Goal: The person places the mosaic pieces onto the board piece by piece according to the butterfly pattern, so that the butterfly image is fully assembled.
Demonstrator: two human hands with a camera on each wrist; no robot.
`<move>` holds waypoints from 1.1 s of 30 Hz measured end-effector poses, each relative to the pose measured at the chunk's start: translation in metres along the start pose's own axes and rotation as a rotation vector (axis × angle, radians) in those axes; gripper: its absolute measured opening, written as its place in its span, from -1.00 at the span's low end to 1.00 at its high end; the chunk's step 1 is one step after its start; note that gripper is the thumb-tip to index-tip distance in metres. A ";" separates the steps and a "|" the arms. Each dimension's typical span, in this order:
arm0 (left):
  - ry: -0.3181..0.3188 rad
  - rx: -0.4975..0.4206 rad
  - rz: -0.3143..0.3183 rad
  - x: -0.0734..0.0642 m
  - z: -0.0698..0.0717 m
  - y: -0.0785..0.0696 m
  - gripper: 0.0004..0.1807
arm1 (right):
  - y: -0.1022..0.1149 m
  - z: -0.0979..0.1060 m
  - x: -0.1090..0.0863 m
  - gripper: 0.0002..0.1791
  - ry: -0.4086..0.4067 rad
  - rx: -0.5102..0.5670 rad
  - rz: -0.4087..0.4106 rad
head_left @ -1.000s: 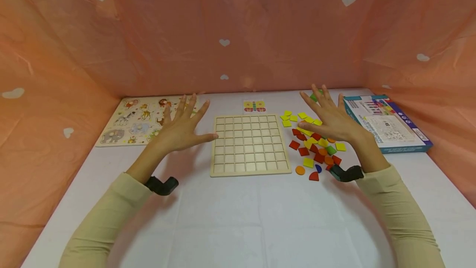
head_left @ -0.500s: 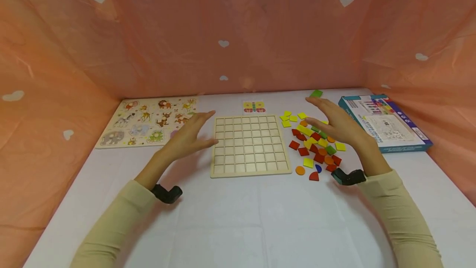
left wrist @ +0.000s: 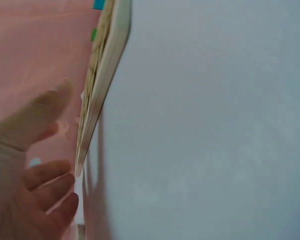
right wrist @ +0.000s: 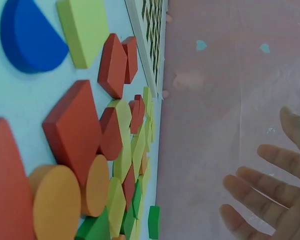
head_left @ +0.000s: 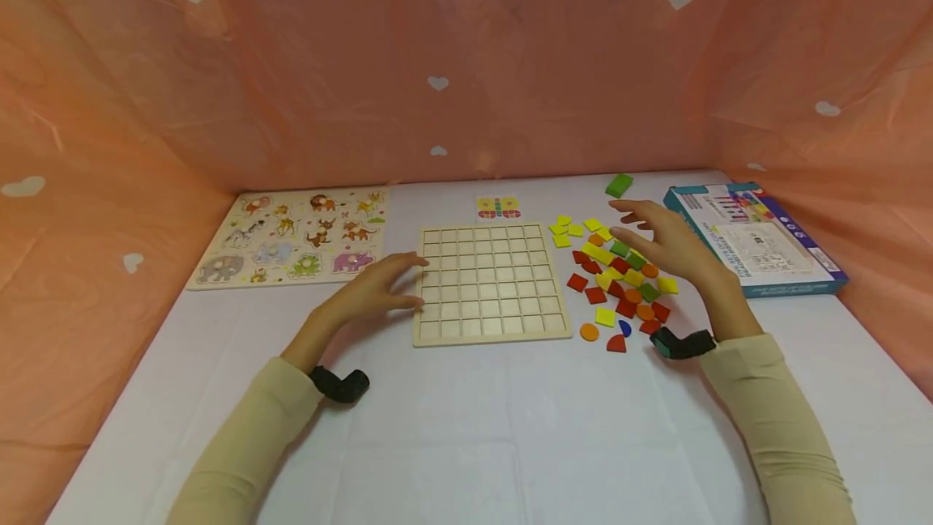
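A wooden grid board (head_left: 490, 282) lies flat on the white tabletop (head_left: 452, 428) at the centre of the head view, with loose coloured tiles (head_left: 632, 277) scattered at centre right. The left hand (head_left: 372, 290), thumb parted from its fingers, is at the board's left rim; whether it touches, I cannot tell. The right hand (head_left: 670, 244) hovers above the tiles, fingers apart and holding nothing. The board looks stiff and fairly light, best gripped by opposite rims; the small, hard tiles may slip, so pinch their edges.
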State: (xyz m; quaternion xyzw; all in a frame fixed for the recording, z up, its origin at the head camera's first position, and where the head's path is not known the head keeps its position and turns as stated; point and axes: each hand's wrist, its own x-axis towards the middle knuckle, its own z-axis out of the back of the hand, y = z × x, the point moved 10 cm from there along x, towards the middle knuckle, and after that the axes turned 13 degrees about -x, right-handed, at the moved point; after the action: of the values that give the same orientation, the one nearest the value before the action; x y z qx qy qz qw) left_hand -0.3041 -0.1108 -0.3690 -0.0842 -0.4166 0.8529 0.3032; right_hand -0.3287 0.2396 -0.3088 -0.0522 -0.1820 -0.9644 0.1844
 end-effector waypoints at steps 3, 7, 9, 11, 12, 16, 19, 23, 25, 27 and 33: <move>0.007 -0.017 0.028 0.000 -0.002 0.008 -0.31 | -0.002 0.000 0.004 -0.40 -0.017 0.026 0.013; 0.009 -0.033 0.040 0.000 -0.003 0.014 -0.32 | -0.005 0.000 0.011 -0.43 -0.028 0.049 0.027; 0.009 -0.038 0.038 0.000 -0.004 0.015 -0.33 | -0.007 -0.001 0.015 -0.44 -0.026 0.057 0.018; 0.008 -0.039 0.034 0.000 -0.004 0.016 -0.34 | -0.012 -0.002 0.019 -0.44 -0.014 0.064 -0.007; 0.007 -0.038 0.032 0.000 -0.004 0.016 -0.35 | -0.014 -0.003 0.021 -0.43 -0.005 0.071 -0.019; 0.003 -0.040 0.021 -0.001 -0.005 0.017 -0.35 | -0.022 -0.009 0.030 -0.43 0.027 0.104 -0.060; 0.008 -0.055 0.014 -0.002 -0.005 0.017 -0.33 | -0.024 -0.013 0.038 -0.44 0.032 0.133 -0.065; 0.022 -0.077 0.034 -0.004 -0.005 0.018 -0.32 | -0.021 -0.019 0.050 -0.49 0.039 0.164 -0.048; 0.031 -0.080 0.053 -0.005 -0.005 0.018 -0.30 | -0.020 -0.023 0.056 -0.51 0.051 0.171 -0.042; 0.040 -0.083 0.082 -0.005 -0.005 0.020 -0.29 | -0.020 -0.027 0.062 -0.52 0.060 0.168 -0.041; 0.060 -0.108 0.109 -0.006 -0.007 0.023 -0.28 | -0.018 -0.037 0.075 -0.57 0.084 0.149 -0.034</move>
State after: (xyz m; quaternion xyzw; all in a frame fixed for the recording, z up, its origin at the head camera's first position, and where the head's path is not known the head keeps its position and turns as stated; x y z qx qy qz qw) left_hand -0.3066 -0.1207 -0.3912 -0.1487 -0.4474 0.8416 0.2635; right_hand -0.4061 0.2161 -0.3366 0.0054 -0.2460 -0.9526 0.1791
